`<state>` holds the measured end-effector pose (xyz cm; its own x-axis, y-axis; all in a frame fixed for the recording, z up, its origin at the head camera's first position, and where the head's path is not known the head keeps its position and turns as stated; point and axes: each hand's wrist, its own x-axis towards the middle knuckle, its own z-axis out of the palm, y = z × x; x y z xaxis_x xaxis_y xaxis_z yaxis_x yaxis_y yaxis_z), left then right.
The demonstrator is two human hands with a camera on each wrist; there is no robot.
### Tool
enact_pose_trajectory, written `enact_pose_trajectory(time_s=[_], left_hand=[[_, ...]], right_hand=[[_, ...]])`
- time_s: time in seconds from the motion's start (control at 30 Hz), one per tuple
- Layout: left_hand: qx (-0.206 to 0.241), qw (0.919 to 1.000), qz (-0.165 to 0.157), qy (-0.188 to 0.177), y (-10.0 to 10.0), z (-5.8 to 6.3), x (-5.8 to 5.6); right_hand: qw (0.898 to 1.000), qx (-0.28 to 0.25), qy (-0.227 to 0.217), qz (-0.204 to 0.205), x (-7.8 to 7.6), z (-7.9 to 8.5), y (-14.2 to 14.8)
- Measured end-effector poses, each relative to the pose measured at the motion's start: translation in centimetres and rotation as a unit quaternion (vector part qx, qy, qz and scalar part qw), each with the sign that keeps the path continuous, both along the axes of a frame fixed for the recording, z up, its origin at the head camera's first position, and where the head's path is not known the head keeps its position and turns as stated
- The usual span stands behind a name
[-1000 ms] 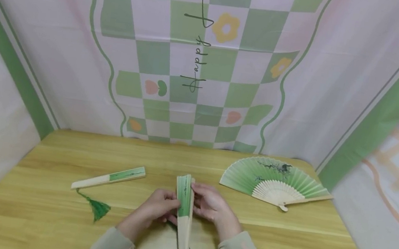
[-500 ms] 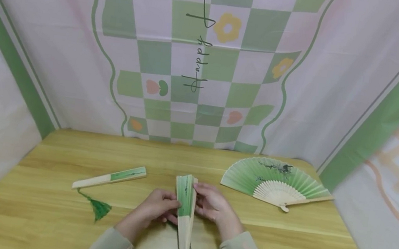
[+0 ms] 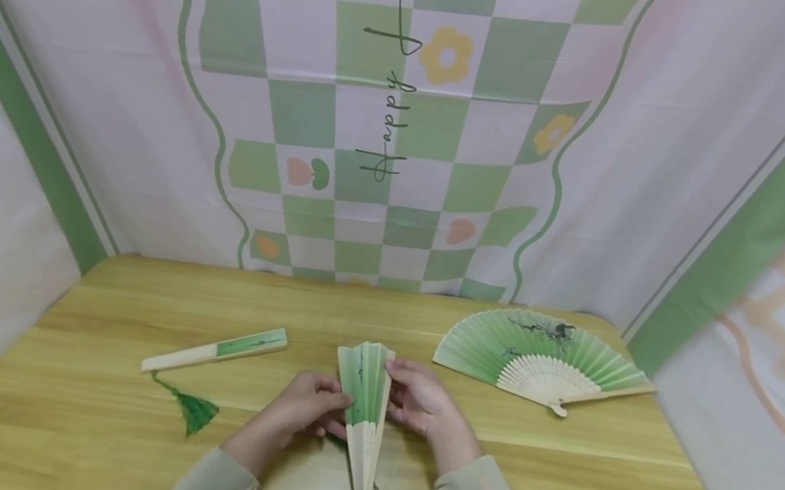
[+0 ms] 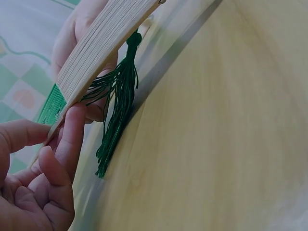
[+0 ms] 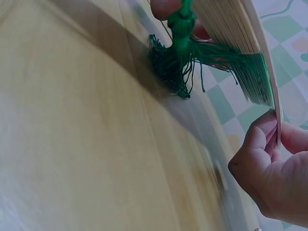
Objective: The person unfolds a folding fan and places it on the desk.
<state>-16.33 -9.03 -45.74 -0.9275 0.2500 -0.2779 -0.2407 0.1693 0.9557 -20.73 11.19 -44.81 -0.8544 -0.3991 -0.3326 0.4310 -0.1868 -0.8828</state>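
Note:
A green and cream folding fan (image 3: 364, 407), slightly spread, is held between both hands above the table, its pivot end toward me. My left hand (image 3: 308, 404) pinches its left outer rib between thumb and fingers. On the other side my right hand (image 3: 420, 398) pinches the right outer rib near the top. In the left wrist view the left hand (image 4: 48, 178) grips the rib's edge, and a dark green tassel (image 4: 118, 106) hangs below the fan. The right wrist view shows the right hand (image 5: 274, 168) with the rib between thumb and fingers.
A closed folding fan (image 3: 215, 350) with a green tassel (image 3: 194, 413) lies on the wooden table (image 3: 77, 435) at the left. At the back right lies a spread green fan (image 3: 544, 360). A checkered cloth (image 3: 363, 125) hangs behind the table.
The held fan has spread wider, from nearly closed to a narrow wedge, as its top edges moved apart. My hands have shifted only slightly, and the other fans stay in place.

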Motion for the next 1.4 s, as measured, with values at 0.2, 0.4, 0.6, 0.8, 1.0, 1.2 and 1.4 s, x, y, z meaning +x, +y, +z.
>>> enact_pose_trajectory(time_s=[0.2, 0.4, 0.6, 0.8, 1.0, 1.2, 1.4], left_hand=[[0.003, 1.0000, 0.003, -0.001, -0.2, 0.0, 0.0], [0.008, 1.0000, 0.003, 0.000, -0.5, -0.3, -0.2], [0.011, 0.9999, 0.004, 0.000, -0.9, -0.4, -0.4], [0.013, 0.9999, 0.007, 0.001, -1.1, -0.3, -0.3], [0.014, 0.9998, 0.015, -0.004, -1.5, -0.4, -0.2], [0.020, 0.9997, 0.013, -0.008, -1.9, -0.4, -0.2], [0.018, 0.9996, 0.022, -0.008, -2.1, -0.3, -0.2]], right_hand=[[1.000, 0.005, 0.002, -0.006, 0.0, 0.2, 0.0], [1.000, 0.005, -0.002, -0.020, 0.0, 0.1, 0.0], [0.999, 0.012, -0.008, -0.047, -0.1, -0.1, 0.1], [0.998, 0.012, -0.011, -0.058, -0.1, 0.0, 0.1], [0.998, 0.012, -0.010, -0.056, 0.0, 0.1, 0.4], [0.999, 0.009, -0.008, -0.053, -0.1, 0.2, 0.7], [0.998, 0.006, -0.008, -0.062, -0.1, 0.1, 0.8]])
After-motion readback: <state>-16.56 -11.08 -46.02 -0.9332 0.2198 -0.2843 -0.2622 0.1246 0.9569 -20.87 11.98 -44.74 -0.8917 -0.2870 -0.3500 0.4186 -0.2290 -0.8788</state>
